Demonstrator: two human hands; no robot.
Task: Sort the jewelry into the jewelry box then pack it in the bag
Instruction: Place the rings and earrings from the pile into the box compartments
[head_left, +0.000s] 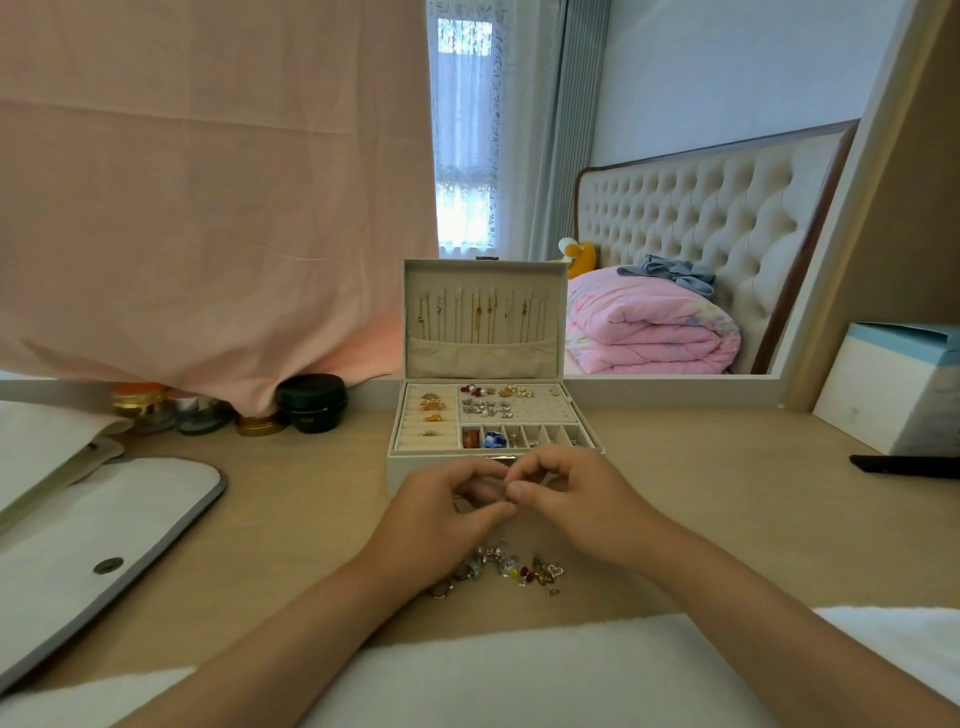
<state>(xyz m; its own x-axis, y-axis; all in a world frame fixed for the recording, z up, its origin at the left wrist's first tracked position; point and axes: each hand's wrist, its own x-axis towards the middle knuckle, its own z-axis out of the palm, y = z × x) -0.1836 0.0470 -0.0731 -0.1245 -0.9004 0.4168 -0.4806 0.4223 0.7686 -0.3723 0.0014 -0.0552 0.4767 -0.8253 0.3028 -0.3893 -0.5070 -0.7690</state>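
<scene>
A glittering jewelry heap (503, 569) lies on the table (311, 519). Beyond it our left hand (436, 514) and right hand (574, 499) curl fingertip to fingertip; whether they pinch anything we cannot tell. Behind, the cream jewelry box (493, 422) runs left-right, lid (484, 353) upright, facing us.

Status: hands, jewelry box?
Left hand, right hand fingertips together, held item unclear. Jewelry box open, partly filled. Loose jewelry unsorted on desk. No obstruction.

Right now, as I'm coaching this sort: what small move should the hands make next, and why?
Probably carry whatever they pinch to a bare front slot of the jewelry box. The left hand and right hand meet fingertip to fingertip just in front of it; the piece is too small to see.
</scene>
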